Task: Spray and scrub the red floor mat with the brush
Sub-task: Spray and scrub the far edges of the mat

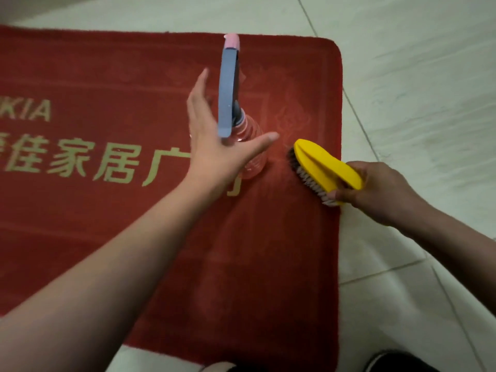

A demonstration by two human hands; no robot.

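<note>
Mat [268, 251] lies flat on the tiled floor [402, 76], and its right end with the rounded corner is the part under work. On this end the bottle [228, 98] stands upright, with its blue trigger head pointing away from the person toward the far edge. It stands close to the brush, probably so it can be taken again quickly for more spray.

The left hand [214, 146] is wide open beside the bottle, fingers straight and thumb spread out, and it grips nothing. From this high angle I cannot tell if the palm touches the clear body of the bottle or only hovers near it.

The right hand [375, 189] has its fingers curled around the back part of the yellow brush [322, 167]. The brush lies slanted, bristles down on the mat, near the right edge and just right of the bottle. Holding it by the rear gives room to push forward with force.

My judgement: the step in hand is the scrubbing of this corner. The bottle is near the brush path, so a long stroke could knock it over.
</note>
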